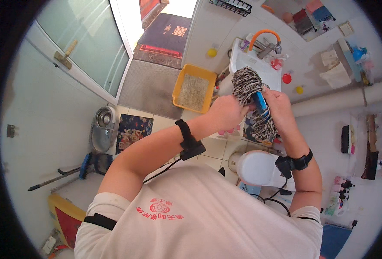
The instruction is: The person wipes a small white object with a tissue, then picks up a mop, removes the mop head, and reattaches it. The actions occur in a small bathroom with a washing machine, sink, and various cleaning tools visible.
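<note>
A mop head of black-and-white twisted yarn (247,84) with a blue plastic holder (260,103) is up in front of me, over the edge of the washbasin. My left hand (228,111) presses its curled fingers against the yarn from the left; its fingertips are partly hidden. On the other side, my right hand (278,105) grips the mop head, thumb at the top of the blue part. Some yarn strands hang down between the two hands.
Beyond the hands stands a white washbasin (257,66) with an orange-hosed tap (267,48). A yellow litter tray (179,87) sits by the grey mat (148,87). The toilet (258,168) is below my right forearm. At the left are a glass door (90,42) and a broom (85,166).
</note>
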Demonstrator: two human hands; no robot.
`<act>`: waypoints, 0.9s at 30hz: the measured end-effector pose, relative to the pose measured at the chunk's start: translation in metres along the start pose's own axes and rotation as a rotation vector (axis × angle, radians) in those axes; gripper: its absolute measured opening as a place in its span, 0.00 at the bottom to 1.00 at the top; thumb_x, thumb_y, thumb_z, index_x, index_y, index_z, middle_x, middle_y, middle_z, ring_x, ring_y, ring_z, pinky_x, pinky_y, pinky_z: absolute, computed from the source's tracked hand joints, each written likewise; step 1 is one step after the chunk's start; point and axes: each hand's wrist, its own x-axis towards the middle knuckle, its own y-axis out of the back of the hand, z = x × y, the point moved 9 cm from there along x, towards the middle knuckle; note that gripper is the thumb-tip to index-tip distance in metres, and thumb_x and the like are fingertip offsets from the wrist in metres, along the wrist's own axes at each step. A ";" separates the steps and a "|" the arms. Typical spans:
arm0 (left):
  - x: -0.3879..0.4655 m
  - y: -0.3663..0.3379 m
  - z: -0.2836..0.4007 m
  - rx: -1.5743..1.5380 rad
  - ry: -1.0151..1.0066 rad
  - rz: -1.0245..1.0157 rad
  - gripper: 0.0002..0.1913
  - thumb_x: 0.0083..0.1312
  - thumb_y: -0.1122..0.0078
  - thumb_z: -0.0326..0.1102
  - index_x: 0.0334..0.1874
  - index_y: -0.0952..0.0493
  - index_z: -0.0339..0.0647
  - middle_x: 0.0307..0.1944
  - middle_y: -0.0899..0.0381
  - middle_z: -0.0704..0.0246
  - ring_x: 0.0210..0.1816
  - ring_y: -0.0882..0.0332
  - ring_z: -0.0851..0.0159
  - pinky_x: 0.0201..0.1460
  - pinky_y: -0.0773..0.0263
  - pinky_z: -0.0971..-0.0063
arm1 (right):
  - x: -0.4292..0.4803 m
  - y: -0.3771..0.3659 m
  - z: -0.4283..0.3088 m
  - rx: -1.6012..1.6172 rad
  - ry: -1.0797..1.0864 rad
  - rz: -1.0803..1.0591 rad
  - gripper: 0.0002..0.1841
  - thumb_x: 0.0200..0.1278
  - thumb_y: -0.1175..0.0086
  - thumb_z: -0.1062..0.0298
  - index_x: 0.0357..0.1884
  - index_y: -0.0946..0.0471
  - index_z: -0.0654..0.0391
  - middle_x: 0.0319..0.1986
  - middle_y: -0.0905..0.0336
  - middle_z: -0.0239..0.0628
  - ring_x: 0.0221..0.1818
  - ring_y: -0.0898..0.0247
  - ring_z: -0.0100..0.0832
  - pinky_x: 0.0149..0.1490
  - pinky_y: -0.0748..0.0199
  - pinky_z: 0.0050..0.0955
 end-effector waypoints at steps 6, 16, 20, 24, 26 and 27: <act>-0.015 0.016 0.019 0.207 -0.149 0.435 0.10 0.73 0.46 0.41 0.44 0.19 0.44 0.29 0.17 0.53 0.33 0.16 0.45 0.34 0.23 0.48 | -0.006 -0.009 -0.008 0.030 -0.046 0.088 0.24 0.77 0.44 0.53 0.29 0.15 0.66 0.23 0.20 0.25 0.25 0.34 0.15 0.31 0.33 0.23; -0.008 0.028 0.011 0.151 -0.285 0.287 0.18 0.75 0.48 0.46 0.33 0.17 0.40 0.15 0.20 0.61 0.19 0.17 0.53 0.31 0.19 0.58 | -0.014 -0.014 -0.029 -0.336 0.190 0.196 0.25 0.72 0.39 0.53 0.24 0.23 0.67 0.15 0.34 0.29 0.23 0.45 0.18 0.27 0.40 0.31; -0.008 0.025 0.005 0.158 -0.331 0.256 0.18 0.73 0.46 0.46 0.32 0.16 0.39 0.19 0.18 0.57 0.25 0.16 0.48 0.35 0.19 0.56 | -0.025 -0.021 -0.041 -0.203 0.289 0.178 0.25 0.72 0.39 0.55 0.23 0.24 0.67 0.14 0.35 0.32 0.24 0.45 0.19 0.27 0.38 0.31; -0.006 0.023 0.004 -0.042 -0.419 0.268 0.16 0.71 0.43 0.45 0.46 0.18 0.39 0.35 0.15 0.53 0.40 0.16 0.43 0.44 0.20 0.54 | -0.033 -0.017 -0.038 -0.256 0.301 0.180 0.24 0.71 0.38 0.57 0.23 0.26 0.67 0.14 0.35 0.40 0.22 0.46 0.21 0.27 0.38 0.33; -0.007 0.023 0.005 -0.167 -0.464 0.277 0.16 0.71 0.42 0.43 0.53 0.20 0.40 0.44 0.15 0.53 0.46 0.17 0.42 0.48 0.21 0.54 | -0.034 -0.018 -0.035 -0.305 0.337 0.172 0.23 0.70 0.37 0.57 0.23 0.26 0.66 0.14 0.35 0.43 0.22 0.47 0.21 0.26 0.38 0.33; -0.008 0.023 0.006 -0.185 -0.488 0.284 0.16 0.71 0.41 0.42 0.56 0.21 0.42 0.47 0.16 0.54 0.48 0.18 0.43 0.49 0.21 0.55 | -0.034 -0.017 -0.034 -0.320 0.349 0.167 0.23 0.70 0.37 0.57 0.23 0.26 0.66 0.14 0.36 0.43 0.22 0.47 0.22 0.26 0.38 0.34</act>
